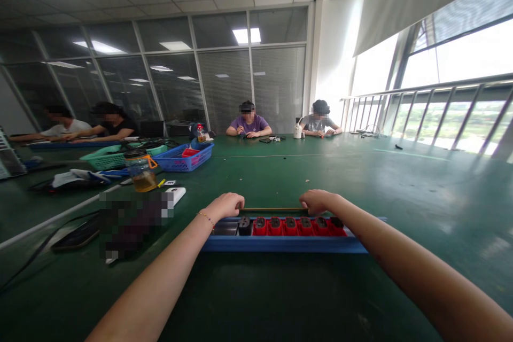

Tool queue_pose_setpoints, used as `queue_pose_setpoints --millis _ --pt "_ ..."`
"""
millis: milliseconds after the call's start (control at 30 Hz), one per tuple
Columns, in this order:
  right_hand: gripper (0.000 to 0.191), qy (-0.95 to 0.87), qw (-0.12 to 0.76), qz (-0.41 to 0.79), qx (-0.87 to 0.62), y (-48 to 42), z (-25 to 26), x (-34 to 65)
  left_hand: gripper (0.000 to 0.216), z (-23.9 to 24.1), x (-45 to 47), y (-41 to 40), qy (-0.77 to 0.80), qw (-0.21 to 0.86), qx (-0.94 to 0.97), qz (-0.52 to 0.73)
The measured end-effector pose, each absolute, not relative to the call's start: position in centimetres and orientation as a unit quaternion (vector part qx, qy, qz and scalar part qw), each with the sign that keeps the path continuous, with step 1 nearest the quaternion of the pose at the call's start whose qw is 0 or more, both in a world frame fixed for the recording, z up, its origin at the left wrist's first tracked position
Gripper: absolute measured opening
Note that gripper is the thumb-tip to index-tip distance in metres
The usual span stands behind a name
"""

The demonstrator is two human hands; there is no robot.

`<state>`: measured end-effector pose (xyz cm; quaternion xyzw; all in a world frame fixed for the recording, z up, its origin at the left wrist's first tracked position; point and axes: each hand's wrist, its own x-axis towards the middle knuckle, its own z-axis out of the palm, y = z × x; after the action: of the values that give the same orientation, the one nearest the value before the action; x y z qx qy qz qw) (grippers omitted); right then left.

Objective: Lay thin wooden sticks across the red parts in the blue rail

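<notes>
A thin, straight yellowish strip (272, 209) runs level between my two hands, just beyond a long blue tray (284, 245). My left hand (225, 206) is closed on the strip's left end, its fingers curled. At the other end my right hand (318, 201) pinches it, also with bent fingers. Several red blocks with dark tops (275, 226) stand in a row in the tray. Left of them is a black block (245, 225). My right wrist hides part of the row's right end, and some fingertips are out of sight behind my hands.
To the left are a bottle with amber liquid (144, 175), a blue basket (184, 159), a green basket (104, 158) and a dark phone-like object (76, 235). Several people sit around the green table (420, 197). A white container (297, 131) stands at the far edge.
</notes>
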<state>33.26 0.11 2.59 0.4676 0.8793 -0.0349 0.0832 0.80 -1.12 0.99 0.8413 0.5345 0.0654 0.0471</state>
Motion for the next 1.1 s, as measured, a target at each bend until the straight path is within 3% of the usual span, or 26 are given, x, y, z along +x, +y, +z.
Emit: queue_pose_setpoints --millis 133,333,600,800,867,1000,1100 --pt "0.019 0.885 0.014 -0.092 0.456 -0.4 3.1 34.6 0.016 1.5 0.2 -1.3 0.533 0.081 0.838 0.079" --pt "0.027 0.878 -0.094 -0.129 0.451 -2.5 4.8 37.1 0.018 4.5 0.6 -2.6 0.497 0.195 0.814 0.228" --pt "0.030 0.908 -0.114 -0.068 0.398 -6.0 7.6 35.2 0.042 9.7 2.3 -6.7 0.471 0.186 0.846 0.168" --pt "0.041 0.887 -0.093 -0.263 0.368 -8.8 10.6 37.1 0.043 12.0 0.4 -8.2 0.490 0.179 0.844 0.123" --pt "0.043 0.864 -0.125 -0.324 0.363 -9.0 10.9 38.1 0.044 12.0 0.1 -8.3 0.497 0.195 0.836 0.124" --pt "0.044 0.817 -0.222 -0.353 0.399 -8.2 10.1 38.8 0.043 11.7 0.9 -8.6 0.485 0.233 0.831 0.141" --pt "0.044 0.808 -0.227 -0.349 0.417 -7.7 9.5 38.7 0.041 11.5 1.8 -8.7 0.469 0.252 0.836 0.133"
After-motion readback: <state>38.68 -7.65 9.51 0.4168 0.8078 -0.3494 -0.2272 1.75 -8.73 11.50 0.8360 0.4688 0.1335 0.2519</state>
